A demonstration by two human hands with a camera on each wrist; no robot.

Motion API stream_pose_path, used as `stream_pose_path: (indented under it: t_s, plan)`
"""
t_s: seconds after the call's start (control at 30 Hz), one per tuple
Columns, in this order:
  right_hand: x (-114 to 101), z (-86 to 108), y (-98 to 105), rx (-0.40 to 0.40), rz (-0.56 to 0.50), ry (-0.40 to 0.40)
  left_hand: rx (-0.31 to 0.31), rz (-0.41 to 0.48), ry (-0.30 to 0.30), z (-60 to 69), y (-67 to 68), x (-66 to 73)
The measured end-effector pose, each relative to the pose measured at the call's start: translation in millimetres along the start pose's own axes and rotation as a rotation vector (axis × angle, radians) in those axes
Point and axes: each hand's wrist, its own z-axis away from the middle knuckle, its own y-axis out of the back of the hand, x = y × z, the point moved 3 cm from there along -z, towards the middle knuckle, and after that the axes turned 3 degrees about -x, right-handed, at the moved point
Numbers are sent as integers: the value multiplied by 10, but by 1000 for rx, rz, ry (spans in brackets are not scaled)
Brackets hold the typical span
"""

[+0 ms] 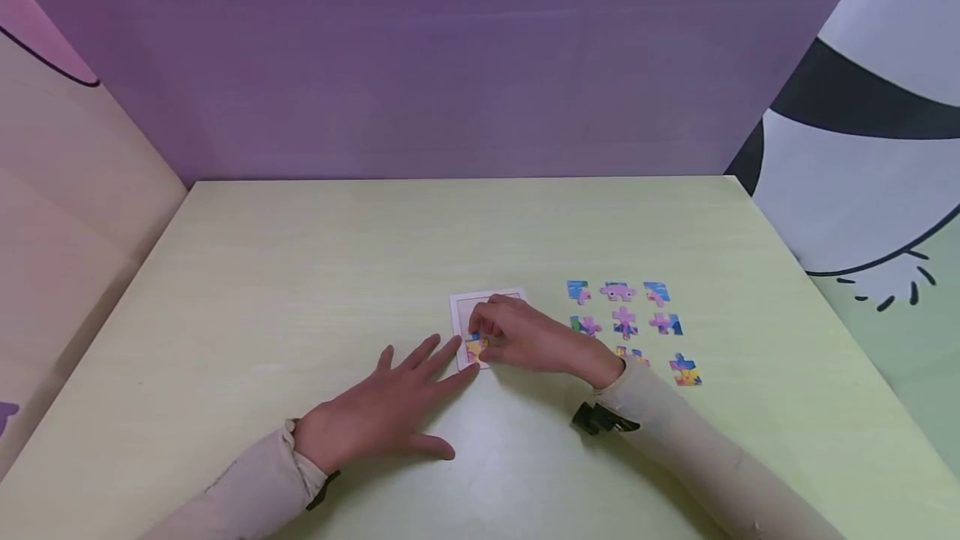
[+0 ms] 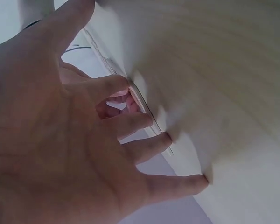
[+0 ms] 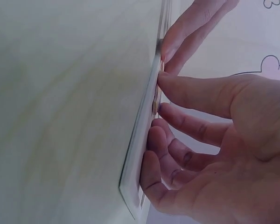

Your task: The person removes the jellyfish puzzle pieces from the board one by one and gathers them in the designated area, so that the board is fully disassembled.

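A small white-rimmed puzzle tray lies flat on the table in the head view. Inside its near left corner sits a yellow and blue jigsaw piece. My right hand reaches over the tray with bent fingers. In the right wrist view, its thumb and index finger pinch the edges of the piece, low against the tray, while the other fingers curl down to the tray. My left hand is spread with straight fingers, its fingertips touching the tray's left and near edges. The right hand partly hides the tray.
To the right of the tray, loose jigsaw pieces lie in rough rows, among them a pink face piece and a yellow and blue one. My right forearm partly covers the nearest row. A purple wall rises behind the pale table.
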Motion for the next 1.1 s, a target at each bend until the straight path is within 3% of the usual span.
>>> stream_pose_path:
  t_s: [0.6, 1.1]
  plan:
    - [-58, 16, -21, 35, -49, 14, 47, 27, -21, 8, 47, 4]
    - [-43, 54, 16, 92, -73, 10, 40, 19, -13, 2, 51, 8]
